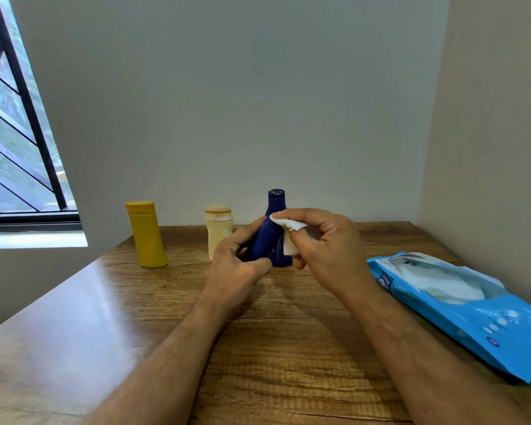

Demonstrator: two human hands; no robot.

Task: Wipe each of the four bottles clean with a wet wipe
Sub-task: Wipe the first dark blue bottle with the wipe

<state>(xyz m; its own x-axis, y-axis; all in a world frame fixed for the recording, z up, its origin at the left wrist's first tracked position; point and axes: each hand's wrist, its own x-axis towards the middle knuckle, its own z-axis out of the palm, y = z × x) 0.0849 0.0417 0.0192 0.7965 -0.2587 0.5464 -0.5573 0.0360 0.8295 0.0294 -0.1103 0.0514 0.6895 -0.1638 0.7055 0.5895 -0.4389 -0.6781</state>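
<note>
Wiping the blue bottle (pixel 275 237) now. It stands upright on the bench (pixel 74 317), roughly mid-bench near the back wall. Left hand (pixel 238 265) has its grip curled round the lower body of the blue bottle, steadying it. Right hand (pixel 325 243) pinches a folded wet wipe (pixel 288 223) against the bottle's shoulder, on its right side.

Only three bottles in view: cream bottle (pixel 218 231) just left of the blue bottle, yellow bottle (pixel 146 234) further left and leaning. Can't see the fourth; can't tell which ones are already done.

Wipes pack (pixel 460 305) lies open, well to the right of the blue bottle.

Doing this step well, my take:
- keep the left grip low so the wipe reaches neck and cap
- turn the bottle with the left hand and stroke top to base
- refold to a fresh face if it smears
- wet plastic looks slippery, so don't slacken the left grip
</note>
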